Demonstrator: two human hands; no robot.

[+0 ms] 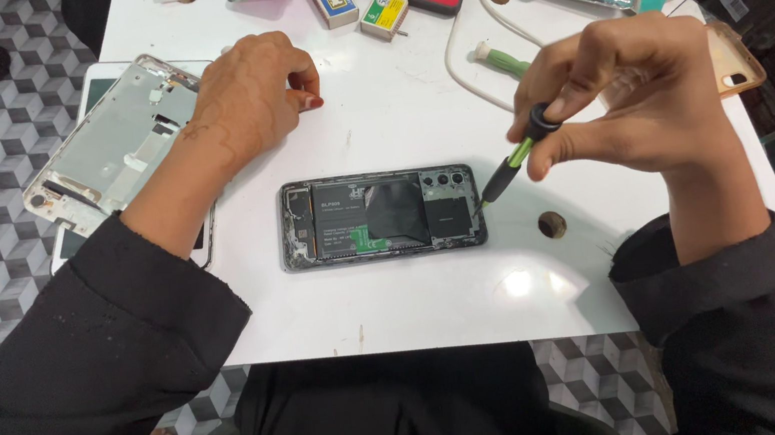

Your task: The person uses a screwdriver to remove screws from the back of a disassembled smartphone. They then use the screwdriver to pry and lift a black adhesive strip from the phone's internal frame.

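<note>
Screwdriver (513,161), green and black, sits pinched in my right hand (638,96), its tip touching the right edge of the opened phone (381,214) lying flat at mid-table (419,294). My left hand (248,91) rests loosely curled, holding nothing, beside a bare phone frame (110,145) at the table's left edge.

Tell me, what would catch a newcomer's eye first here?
Probably the opened phone lying mid-table with its back off and its insides bare. The right hand holds a green-and-black screwdriver with its tip at the phone's right edge. The left hand rests by a stripped phone frame at the table's left.
</note>
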